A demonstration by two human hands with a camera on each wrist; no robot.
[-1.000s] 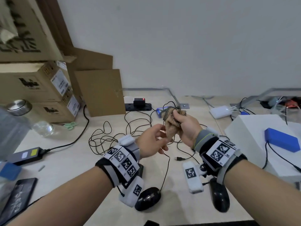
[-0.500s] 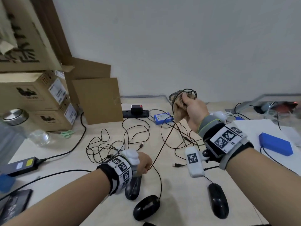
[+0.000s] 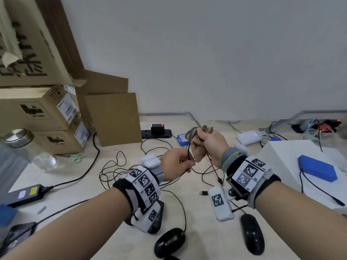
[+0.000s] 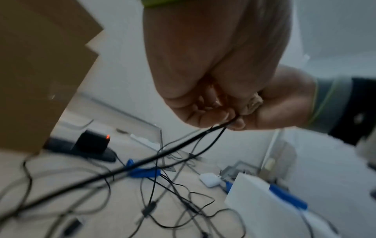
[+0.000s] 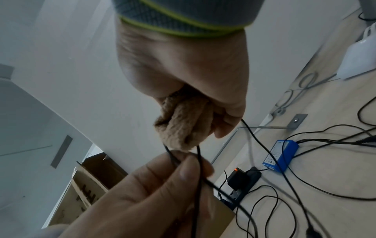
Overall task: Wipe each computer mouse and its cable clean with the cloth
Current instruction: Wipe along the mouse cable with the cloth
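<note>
My right hand (image 3: 203, 136) grips a bunched tan cloth (image 3: 197, 153) above the desk, and a black mouse cable (image 5: 199, 158) runs out of its lower end. Just below the cloth, my left hand (image 3: 187, 162) pinches that cable between thumb and fingers (image 5: 183, 170). In the left wrist view the cable (image 4: 183, 145) slants down from the pinch toward the desk. Two black mice (image 3: 169, 243) (image 3: 252, 233) lie at the near edge. A third mouse (image 3: 156, 222) is mostly hidden under my left wrist.
Tangled black cables (image 3: 116, 171) cover the middle of the desk. Cardboard boxes (image 3: 41, 113) and a glass jar (image 3: 22, 147) stand at the left. A white box (image 3: 293, 158) carrying a blue block (image 3: 317, 170) is at the right. A power strip (image 3: 156, 131) and a blue pack (image 5: 279, 157) lie near the wall.
My left hand rose from near the desk to just under the cloth and pinched the cable there. My right hand came down and nearer with the cloth.
</note>
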